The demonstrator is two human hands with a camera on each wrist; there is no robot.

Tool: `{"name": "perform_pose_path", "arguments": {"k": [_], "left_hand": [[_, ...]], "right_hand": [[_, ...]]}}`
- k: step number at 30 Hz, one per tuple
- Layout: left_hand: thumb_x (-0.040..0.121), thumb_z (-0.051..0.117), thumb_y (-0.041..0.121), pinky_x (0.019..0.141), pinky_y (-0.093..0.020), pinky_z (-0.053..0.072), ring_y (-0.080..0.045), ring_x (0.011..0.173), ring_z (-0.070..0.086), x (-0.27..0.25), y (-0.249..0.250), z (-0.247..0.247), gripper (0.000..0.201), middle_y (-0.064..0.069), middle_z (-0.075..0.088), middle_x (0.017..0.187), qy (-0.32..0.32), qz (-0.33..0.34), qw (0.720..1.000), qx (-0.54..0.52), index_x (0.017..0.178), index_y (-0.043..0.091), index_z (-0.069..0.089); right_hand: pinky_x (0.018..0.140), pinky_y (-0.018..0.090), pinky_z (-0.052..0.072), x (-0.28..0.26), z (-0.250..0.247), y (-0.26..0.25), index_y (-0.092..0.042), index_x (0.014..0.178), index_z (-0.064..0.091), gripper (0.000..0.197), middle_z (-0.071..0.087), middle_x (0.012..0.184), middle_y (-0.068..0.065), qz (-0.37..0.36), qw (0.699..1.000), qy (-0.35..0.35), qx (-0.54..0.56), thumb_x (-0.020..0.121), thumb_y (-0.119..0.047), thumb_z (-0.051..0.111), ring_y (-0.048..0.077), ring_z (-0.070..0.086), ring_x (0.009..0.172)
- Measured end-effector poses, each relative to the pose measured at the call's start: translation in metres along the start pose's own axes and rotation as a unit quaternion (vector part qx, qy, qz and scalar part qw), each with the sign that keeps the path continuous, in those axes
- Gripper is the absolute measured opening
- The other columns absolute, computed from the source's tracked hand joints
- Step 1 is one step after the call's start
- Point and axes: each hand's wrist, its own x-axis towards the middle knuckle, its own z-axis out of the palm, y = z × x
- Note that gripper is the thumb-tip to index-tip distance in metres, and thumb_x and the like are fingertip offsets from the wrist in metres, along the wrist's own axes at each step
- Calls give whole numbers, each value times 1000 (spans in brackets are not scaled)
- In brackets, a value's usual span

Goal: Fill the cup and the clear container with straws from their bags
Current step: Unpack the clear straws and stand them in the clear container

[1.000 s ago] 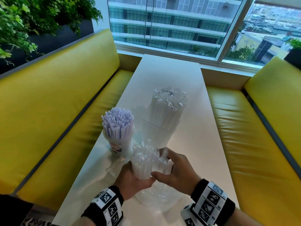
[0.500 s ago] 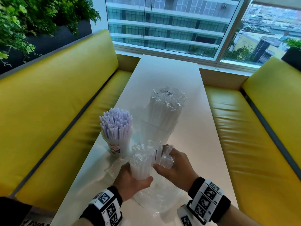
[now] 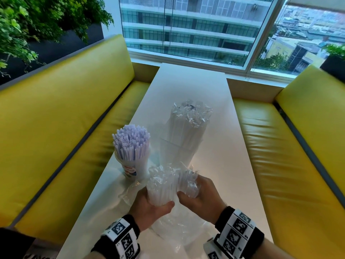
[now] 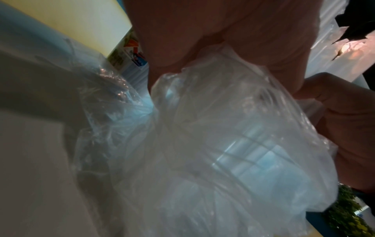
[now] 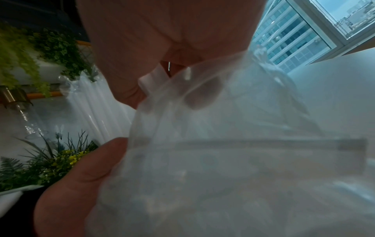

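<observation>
A printed cup (image 3: pixel 133 166) packed with pale purple straws (image 3: pixel 130 141) stands left of centre on the white table (image 3: pixel 220 165). Behind it the clear container (image 3: pixel 177 156) holds wrapped clear straws (image 3: pixel 188 124). Near the front edge my left hand (image 3: pixel 149 206) grips an upright bundle of wrapped straws (image 3: pixel 162 186) that rises out of a clear bag (image 3: pixel 179 227). My right hand (image 3: pixel 197 195) holds a smaller bunch of wrapped straws (image 3: pixel 188 181) just to its right. In the wrist views, fingers (image 4: pixel 233 32) close on crinkled plastic (image 4: pixel 223 144), and the right hand's thumb (image 5: pixel 81 176) presses plastic too.
Yellow benches (image 3: pixel 61 131) run along both long sides of the narrow table. A window (image 3: pixel 186 27) closes the far end. Green plants (image 3: pixel 37 21) hang at the upper left. A crumpled empty bag (image 3: pixel 130 191) lies beside the cup's base.
The right hand has drawn its small bunch of straws up and slightly away from the left hand's bundle. The cup and the container have not moved.
</observation>
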Motion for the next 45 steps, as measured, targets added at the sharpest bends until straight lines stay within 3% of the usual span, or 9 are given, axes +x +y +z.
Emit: {"name": "perform_pose_path", "arguments": {"k": [9,13,15,17,21,25,35,42,45], "left_hand": [[48,93,45,90,-42,58,-16,101,70,5,-5,6,69,5,74,104,24,-22,999,25,108,26,65],[44,90,41,72,-16,56,-9,94,68,2,-4,6,61,8,71,97,47,-41,998,18,97,28,63],[50,94,26,62,-4,48,0,88,64,-1,1,6,54,11,68,95,55,-50,997,9,90,31,59],[56,94,13,57,-2,47,5,85,61,-2,2,5,52,12,65,93,58,-51,997,1,87,31,56],[57,93,10,56,-5,49,5,81,64,-4,8,4,48,12,66,88,48,-54,997,-4,83,29,57],[59,91,6,53,-1,45,13,66,63,-5,16,4,50,16,63,84,38,-51,998,-10,80,32,54],[59,92,11,56,-1,46,8,85,59,-4,14,3,53,14,65,97,19,-55,998,-22,88,35,54],[59,92,13,60,-6,50,6,80,66,-3,14,2,47,14,68,92,21,-59,998,-17,88,32,60],[60,91,11,58,-3,47,11,77,65,-4,16,2,48,16,66,91,22,-55,998,-16,86,33,58]], "right_hand": [[73,33,54,2,4,2,-15,87,72,13,71,89,-2,-21,1000,16,-14,74,-10,71,16,67,80],[71,31,54,9,-14,-9,-22,83,67,10,69,84,-7,-50,998,-20,-42,74,-20,72,11,66,75],[68,35,57,21,-36,-22,-26,87,65,14,70,81,-7,-56,997,-23,-46,76,-28,73,12,67,71],[69,40,58,38,-61,-43,-25,86,67,15,72,80,-4,-60,997,-2,-38,76,-33,75,16,69,71],[56,17,51,75,-110,-101,-27,82,69,16,72,73,-15,-99,993,56,40,73,-16,77,-1,65,66],[46,25,44,117,-140,-136,-27,73,73,13,67,68,-8,-140,975,129,113,69,-15,79,16,59,59],[45,22,44,180,-133,-108,-22,83,70,13,68,72,-9,-90,989,100,59,75,-14,77,14,59,58],[54,30,53,191,-130,-95,-32,86,72,16,71,85,-7,-81,996,30,-26,81,-18,78,14,67,75],[85,36,58,191,-124,-84,-29,90,71,18,73,96,0,-83,996,15,-35,81,-15,79,17,70,92]]}}
